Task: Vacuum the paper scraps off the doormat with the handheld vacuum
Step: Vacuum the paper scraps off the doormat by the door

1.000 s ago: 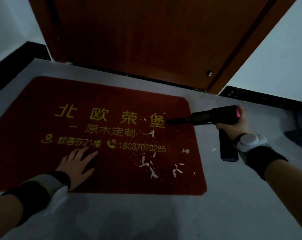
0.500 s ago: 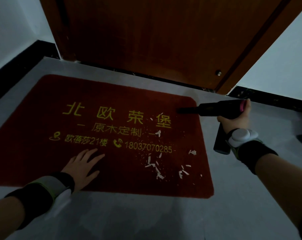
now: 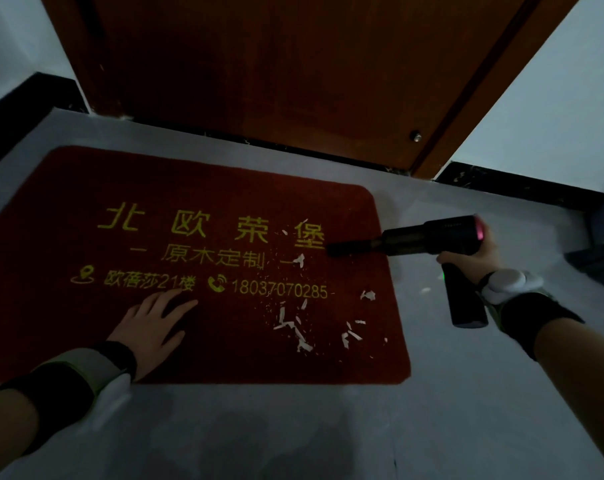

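Observation:
A dark red doormat (image 3: pixel 86 323) with yellow lettering lies on the grey floor before a wooden door. White paper scraps (image 3: pixel 304 327) are scattered over its right part, mostly near the front right corner. My right hand (image 3: pixel 473 258) grips a black handheld vacuum (image 3: pixel 432 237) with a pink light at its rear. The vacuum's nozzle tip reaches over the mat's right edge, just above the upper scraps. My left hand (image 3: pixel 151 327) lies flat, fingers spread, on the mat's front middle.
The brown wooden door (image 3: pixel 293 71) stands right behind the mat, with a small metal stop (image 3: pixel 415 136) near its lower right. Dark skirting runs along both walls. A dark object (image 3: pixel 598 261) lies on the floor at the far right.
The vacuum drew back to the right beyond the mat's edge, then came back left over the mat's right side. My left hand has stayed pressed on the mat.

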Action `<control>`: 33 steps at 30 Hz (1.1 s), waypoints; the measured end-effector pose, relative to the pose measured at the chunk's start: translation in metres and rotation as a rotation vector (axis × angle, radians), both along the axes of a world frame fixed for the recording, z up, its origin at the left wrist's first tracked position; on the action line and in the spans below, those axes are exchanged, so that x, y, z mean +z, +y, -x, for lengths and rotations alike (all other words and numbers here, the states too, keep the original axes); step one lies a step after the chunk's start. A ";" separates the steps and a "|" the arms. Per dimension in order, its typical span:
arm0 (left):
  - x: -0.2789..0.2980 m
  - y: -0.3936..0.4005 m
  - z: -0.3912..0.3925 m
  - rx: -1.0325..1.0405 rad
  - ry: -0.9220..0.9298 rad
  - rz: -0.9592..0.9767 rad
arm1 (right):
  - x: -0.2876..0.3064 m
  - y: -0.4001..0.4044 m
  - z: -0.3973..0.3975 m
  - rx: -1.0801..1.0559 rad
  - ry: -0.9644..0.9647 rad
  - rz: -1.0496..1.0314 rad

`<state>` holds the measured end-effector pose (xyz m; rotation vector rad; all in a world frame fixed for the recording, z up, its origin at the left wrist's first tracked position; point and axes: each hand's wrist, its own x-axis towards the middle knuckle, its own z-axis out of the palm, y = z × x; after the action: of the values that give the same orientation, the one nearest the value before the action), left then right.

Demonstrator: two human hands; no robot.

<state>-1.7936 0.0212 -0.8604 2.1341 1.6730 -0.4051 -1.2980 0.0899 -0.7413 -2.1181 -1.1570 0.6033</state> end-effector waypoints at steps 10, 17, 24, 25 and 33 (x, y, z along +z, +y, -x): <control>-0.001 -0.005 -0.002 -0.032 0.032 0.051 | 0.001 0.026 0.038 -0.221 -0.005 -0.097; 0.002 -0.007 -0.007 -0.017 0.048 0.076 | 0.002 0.045 0.065 -0.259 -0.197 -0.154; 0.001 -0.012 0.001 -0.037 0.047 0.080 | 0.008 0.053 0.061 -0.313 -0.111 -0.064; -0.001 -0.012 -0.001 -0.034 0.049 0.066 | 0.010 0.049 0.058 -0.311 -0.099 -0.049; 0.004 0.002 -0.018 -0.014 0.056 0.043 | -0.001 0.024 0.048 -0.102 0.042 -0.044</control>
<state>-1.7752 0.0236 -0.8562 2.1224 1.6656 -0.5049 -1.3464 0.1138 -0.7426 -2.1029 -1.0237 0.5685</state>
